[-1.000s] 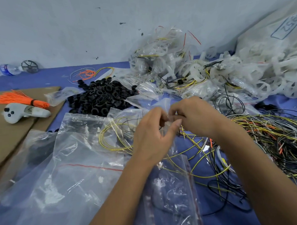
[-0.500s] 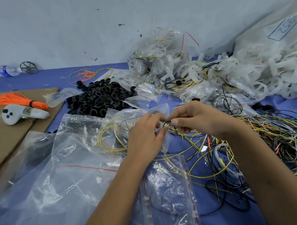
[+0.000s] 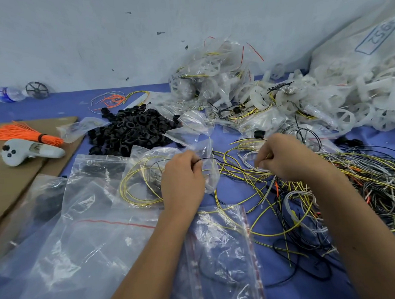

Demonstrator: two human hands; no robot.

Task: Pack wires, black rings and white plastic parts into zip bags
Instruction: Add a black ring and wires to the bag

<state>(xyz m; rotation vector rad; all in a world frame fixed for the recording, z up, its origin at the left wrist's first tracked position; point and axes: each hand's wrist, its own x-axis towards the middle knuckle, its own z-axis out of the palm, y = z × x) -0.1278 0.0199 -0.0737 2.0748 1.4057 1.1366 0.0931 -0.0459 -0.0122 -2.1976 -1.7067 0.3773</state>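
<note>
Wires (image 3: 361,179) sprawl across the blue table (image 3: 236,188); her left hand (image 3: 182,181) pinches a black wire (image 3: 209,159) beside a clear zip bag (image 3: 205,149), right hand (image 3: 286,157) curled, gripping pale wire strands (image 3: 248,163).

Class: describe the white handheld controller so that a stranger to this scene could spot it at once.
Find the brown cardboard at the left edge. On it, just below the orange tie bundle, lies the controller. It alone is solid white with dark round buttons.
</note>
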